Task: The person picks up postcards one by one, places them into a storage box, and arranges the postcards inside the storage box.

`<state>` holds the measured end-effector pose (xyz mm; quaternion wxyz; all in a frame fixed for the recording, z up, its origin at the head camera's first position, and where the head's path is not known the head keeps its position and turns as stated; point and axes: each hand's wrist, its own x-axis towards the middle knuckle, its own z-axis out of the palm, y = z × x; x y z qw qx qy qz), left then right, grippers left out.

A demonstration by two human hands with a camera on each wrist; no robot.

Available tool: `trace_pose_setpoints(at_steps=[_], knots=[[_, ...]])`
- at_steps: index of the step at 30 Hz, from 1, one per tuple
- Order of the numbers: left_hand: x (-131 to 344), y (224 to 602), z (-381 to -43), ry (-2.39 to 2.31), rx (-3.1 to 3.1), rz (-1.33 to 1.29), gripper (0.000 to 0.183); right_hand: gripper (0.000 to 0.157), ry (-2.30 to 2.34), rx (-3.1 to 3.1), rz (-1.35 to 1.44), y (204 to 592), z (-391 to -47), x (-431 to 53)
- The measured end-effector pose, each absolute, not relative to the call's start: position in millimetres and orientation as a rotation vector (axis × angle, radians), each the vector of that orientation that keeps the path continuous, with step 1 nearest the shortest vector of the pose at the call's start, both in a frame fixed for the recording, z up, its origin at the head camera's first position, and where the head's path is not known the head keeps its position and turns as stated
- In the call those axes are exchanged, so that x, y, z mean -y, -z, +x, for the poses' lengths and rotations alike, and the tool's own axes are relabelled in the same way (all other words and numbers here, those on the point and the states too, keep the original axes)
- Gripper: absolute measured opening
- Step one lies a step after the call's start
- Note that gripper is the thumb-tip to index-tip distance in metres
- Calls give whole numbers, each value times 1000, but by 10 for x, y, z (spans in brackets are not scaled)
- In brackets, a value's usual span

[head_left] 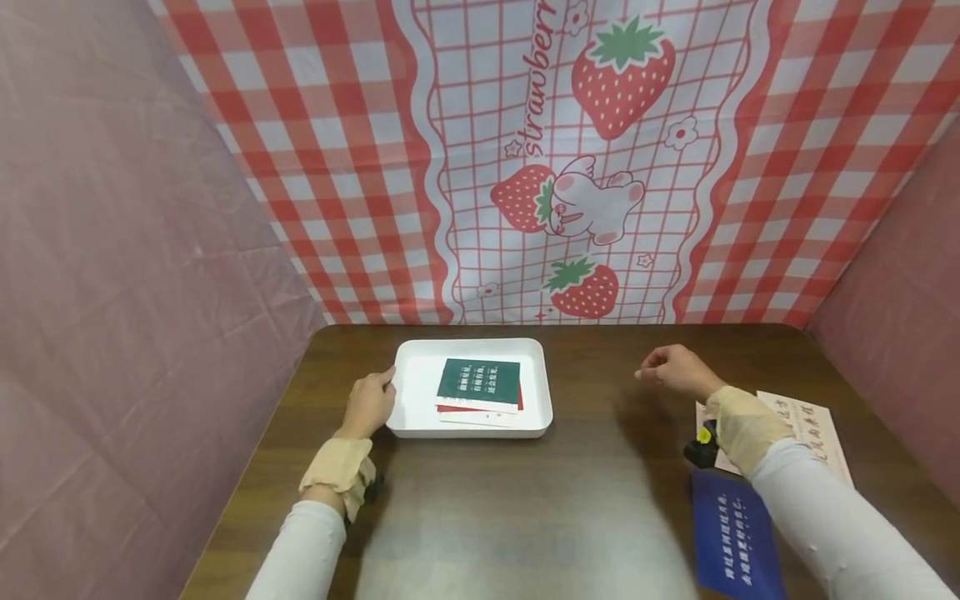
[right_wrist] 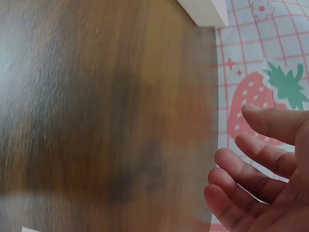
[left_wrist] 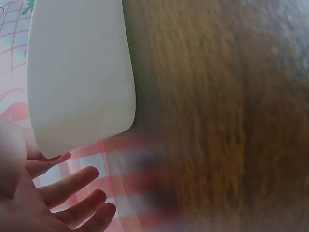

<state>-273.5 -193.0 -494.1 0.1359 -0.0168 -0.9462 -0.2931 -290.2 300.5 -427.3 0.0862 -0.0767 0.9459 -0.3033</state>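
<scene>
The left rim of a white tray [head_left: 468,432] is pinched between thumb and index finger by the left hand [head_left: 371,404], while its other 3 fingers are extended loosely beside the tray wall in the left wrist view. The tray is set flat towards the back of the brown tabletop [head_left: 480,517], left of centre. Inside it, a small overlapping pile is held: a dark green card [head_left: 478,381], printed with white characters, is laid on top, and a red card [head_left: 521,397] and a white card [head_left: 480,417] are partly covered beneath.

Nothing is grasped by the right hand [head_left: 678,371]; its fingers are softly bent above the tabletop, well apart from the tray on the right. Below the right forearm, pale printed paper [head_left: 813,425] is partly hidden, so whether 1 sheet or more is laid there cannot be told. A blue card [head_left: 731,533] with white characters is placed nearer the front edge. The back is covered by a checked strawberry cloth [head_left: 360,167].
</scene>
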Motion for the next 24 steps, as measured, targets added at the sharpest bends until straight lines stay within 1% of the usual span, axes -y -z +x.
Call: trace_pose_setpoints(at_steps=[5, 12, 24], knots=[[1932, 4938, -2740, 848, 2736, -55, 39, 34, 833, -2847, -207, 4277, -2877, -3122], [1933, 4935, -2747, 852, 2736, -49, 40, 32, 747, -2855, -216, 4259, -2855, -3254], [1934, 4928, -2734, 859, 2749, -28, 40, 36, 712, -2803, -202, 4251, -2835, -3419]])
